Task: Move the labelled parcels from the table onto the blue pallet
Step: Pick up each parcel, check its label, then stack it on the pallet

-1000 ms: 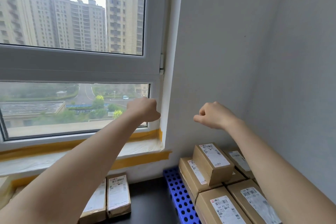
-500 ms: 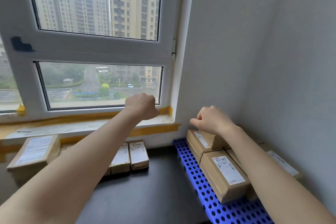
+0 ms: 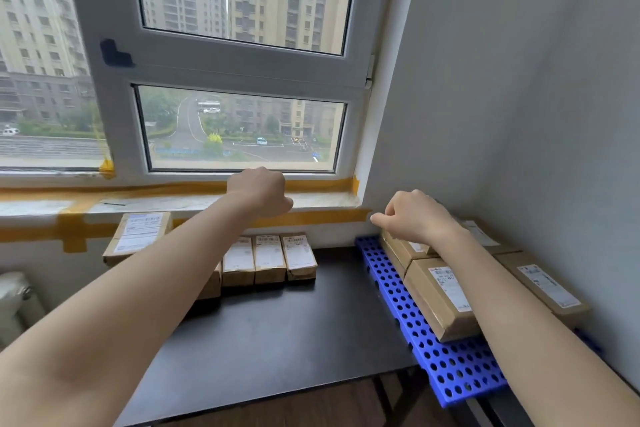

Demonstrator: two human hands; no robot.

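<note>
Several brown labelled parcels stand in a row at the back of the black table, with a larger parcel to their left. The blue perforated pallet lies along the table's right side and carries several parcels, one near the front and one by the wall. My left hand hovers in a loose fist above the row, holding nothing. My right hand is curled above the far parcels on the pallet, touching none that I can see; my right forearm hides part of them.
A window with a taped sill runs behind the table. A grey wall closes the right side, close to the pallet. A white object sits at the far left. The table's front edge and wooden floor show below.
The view has tilted down and swung left, bringing the table and more parcels into sight. Both hands have stayed fisted and empty and sit lower relative to the parcels.
</note>
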